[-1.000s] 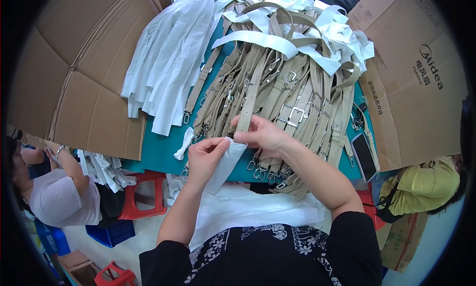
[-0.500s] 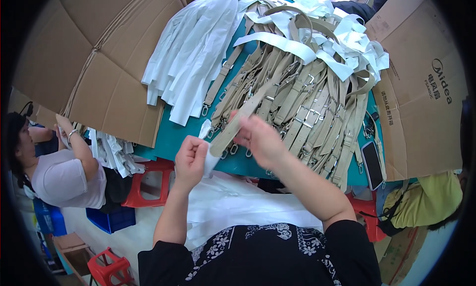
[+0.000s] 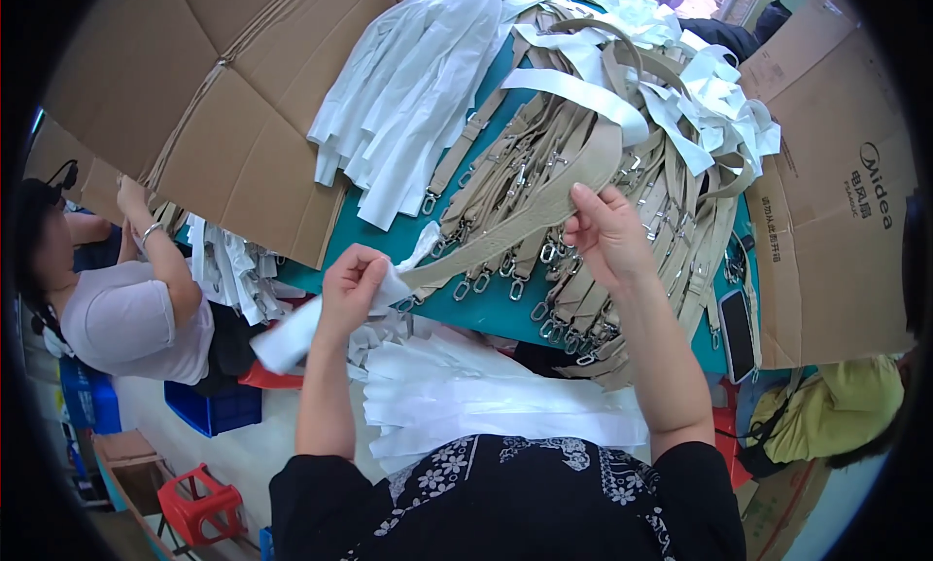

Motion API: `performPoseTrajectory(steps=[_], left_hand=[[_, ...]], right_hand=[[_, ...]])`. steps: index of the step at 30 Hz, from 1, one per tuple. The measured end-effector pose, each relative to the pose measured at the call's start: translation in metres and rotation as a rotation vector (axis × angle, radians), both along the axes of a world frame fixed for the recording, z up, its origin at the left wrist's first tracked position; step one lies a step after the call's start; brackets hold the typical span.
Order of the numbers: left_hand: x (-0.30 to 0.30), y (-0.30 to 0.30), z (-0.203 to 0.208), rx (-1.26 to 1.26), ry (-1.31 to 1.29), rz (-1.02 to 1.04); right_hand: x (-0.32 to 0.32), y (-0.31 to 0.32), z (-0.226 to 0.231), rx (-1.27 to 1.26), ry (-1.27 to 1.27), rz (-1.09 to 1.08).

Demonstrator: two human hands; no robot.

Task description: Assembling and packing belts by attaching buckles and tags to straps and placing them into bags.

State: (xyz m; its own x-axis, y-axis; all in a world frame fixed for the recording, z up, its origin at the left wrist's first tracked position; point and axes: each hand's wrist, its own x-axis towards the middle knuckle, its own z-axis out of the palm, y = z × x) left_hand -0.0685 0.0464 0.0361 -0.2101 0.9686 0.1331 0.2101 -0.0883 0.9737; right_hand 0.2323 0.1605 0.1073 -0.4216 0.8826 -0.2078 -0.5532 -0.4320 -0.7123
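A beige bag strap (image 3: pixel 515 227) stretches slantwise between my hands over the front of the table. My left hand (image 3: pixel 354 287) is closed on its lower end, where a white paper-like strip (image 3: pixel 290 339) wraps around it and trails down to the left. My right hand (image 3: pixel 612 232) pinches the strap's edge farther along, thumb on top. Beyond that hand, the strap curves up toward the pile. Behind lies a heap of beige straps (image 3: pixel 540 125) with metal buckles and clasps, many clasps hanging toward me. A white strip (image 3: pixel 573 91) arches over the heap.
Long white sheets (image 3: pixel 403 85) lie left of the heap on the green table (image 3: pixel 374 232); more white strips (image 3: pixel 476 396) cover my lap. Cardboard (image 3: pixel 272 123) stands left, a carton (image 3: pixel 826 221) right. A phone (image 3: pixel 736 333) rests near the right edge. Another person (image 3: pixel 136 318) sits at left.
My right hand has slid up and right along the strap, drawing it out longer. My left hand has moved slightly left, and its white strip now trails out to the left. The view has shifted a little.
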Motion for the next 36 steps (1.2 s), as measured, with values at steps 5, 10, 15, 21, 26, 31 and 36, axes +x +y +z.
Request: performPoseTrajectory(steps=[5,10,15,21,26,31,36], left_hand=[[0.028,0.01,-0.019,0.002,-0.245,-0.111],[0.045,0.012,-0.01,-0.036,-0.303,-0.108],[0.036,0.006,-0.003,-0.043,-0.237,-0.056],[0.042,0.004,0.004,-0.065,-0.157,-0.031],[0.072,0.012,0.007,-0.059,-0.136,0.037],[0.098,0.023,-0.002,0.062,-0.014,0.145],[0.09,0.022,-0.01,0.001,-0.025,0.113]], right_hand=[[-0.002,-0.01,0.013,0.305,-0.348,-0.162],[-0.03,-0.034,0.003,0.351,-0.493,-0.159],[-0.022,-0.015,0.006,0.508,-0.56,-0.423],[-0.029,-0.008,0.004,0.698,-0.676,-0.407],[-0.035,-0.02,0.007,0.696,-0.727,-0.346],[-0.043,-0.034,-0.023,0.664,-0.655,-0.176],[-0.009,-0.016,-0.016,0.235,-0.357,-0.178]])
